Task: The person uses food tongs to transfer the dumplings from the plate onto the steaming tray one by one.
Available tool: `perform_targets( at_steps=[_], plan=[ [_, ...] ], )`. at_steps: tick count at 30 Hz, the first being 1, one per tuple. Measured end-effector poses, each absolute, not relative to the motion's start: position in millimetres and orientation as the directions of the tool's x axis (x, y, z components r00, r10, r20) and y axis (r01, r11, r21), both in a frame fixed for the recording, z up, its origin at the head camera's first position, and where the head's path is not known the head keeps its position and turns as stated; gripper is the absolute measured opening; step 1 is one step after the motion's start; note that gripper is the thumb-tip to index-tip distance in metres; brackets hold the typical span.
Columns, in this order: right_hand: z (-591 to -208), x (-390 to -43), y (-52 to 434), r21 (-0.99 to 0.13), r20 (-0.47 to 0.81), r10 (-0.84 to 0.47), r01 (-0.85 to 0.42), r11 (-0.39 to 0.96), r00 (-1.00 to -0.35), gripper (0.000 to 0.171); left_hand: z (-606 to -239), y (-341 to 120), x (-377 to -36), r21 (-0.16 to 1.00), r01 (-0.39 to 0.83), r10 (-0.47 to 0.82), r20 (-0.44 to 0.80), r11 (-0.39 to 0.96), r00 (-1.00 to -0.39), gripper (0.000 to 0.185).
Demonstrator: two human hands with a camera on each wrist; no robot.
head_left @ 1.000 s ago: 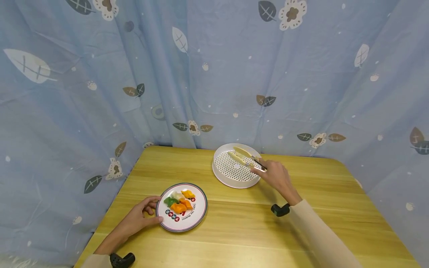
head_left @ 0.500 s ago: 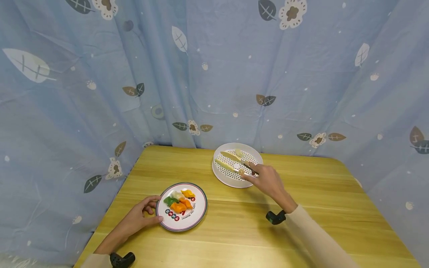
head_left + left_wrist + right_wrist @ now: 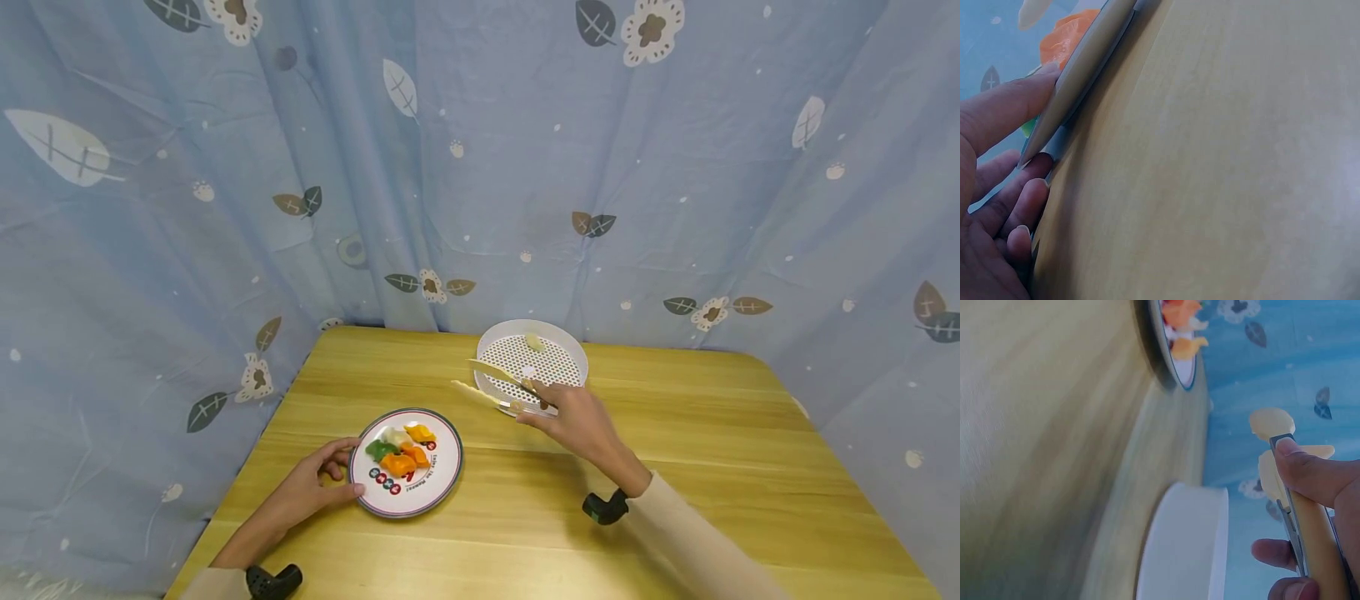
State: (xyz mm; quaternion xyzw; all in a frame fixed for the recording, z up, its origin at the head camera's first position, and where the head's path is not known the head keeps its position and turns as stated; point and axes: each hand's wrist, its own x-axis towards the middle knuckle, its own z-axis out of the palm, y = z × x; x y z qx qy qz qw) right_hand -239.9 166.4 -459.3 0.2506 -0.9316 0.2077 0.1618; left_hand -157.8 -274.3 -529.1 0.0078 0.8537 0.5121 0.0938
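My left hand (image 3: 318, 481) pinches the left rim of a round white plate (image 3: 442, 475), thumb on top and fingers at its edge. Several coloured dumplings lie on the plate, among them an orange dumpling (image 3: 397, 465), a green dumpling (image 3: 382, 451) and a yellow dumpling (image 3: 421, 433). My right hand (image 3: 576, 417) holds tongs (image 3: 498, 372) with cream-coloured tips. The tips are spread apart over the front left rim of a white perforated steamer tray (image 3: 487, 393), and no food shows between them in the head view. One pale dumpling (image 3: 534, 342) sits at the back of the tray.
The tray and plate stand on a wood-grain table (image 3: 675, 467), the tray farther back and to the right. A blue patterned curtain (image 3: 525, 167) hangs behind the table and along its sides. A dark wrist device (image 3: 605, 507) is strapped to the right forearm.
My right hand has drawn the tongs left and nearer, from inside the tray to over its front left rim. The pale dumpling in the tray is now uncovered. The left hand stays put.
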Motion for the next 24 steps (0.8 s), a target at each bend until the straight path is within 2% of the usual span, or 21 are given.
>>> perform_targets(
  at_steps=[6, 17, 24],
  plan=[
    [-464.6, -231.4, 155.7, -0.277, 0.411, -0.445, -0.574, 0.770, -0.796, 0.059, -528.2, -273.6, -157.7, 0.869, -0.086, 0.106, -0.157, 0.487, -0.982, 0.079],
    [-474.8, -218.2, 142.9, -0.259, 0.418, -0.504, -0.631, 0.731, -0.756, 0.059, -527.8, -273.3, -158.2, 0.866, -0.097, 0.097, -0.165, 0.491, -0.981, 0.079],
    [-480.9, -211.7, 138.5, -0.242, 0.386, -0.535, -0.642, 0.728, -0.752, 0.061, -527.5, -273.1, -159.0, 0.861, -0.099, 0.093, -0.167, 0.499, -0.981, 0.078]
  ],
)
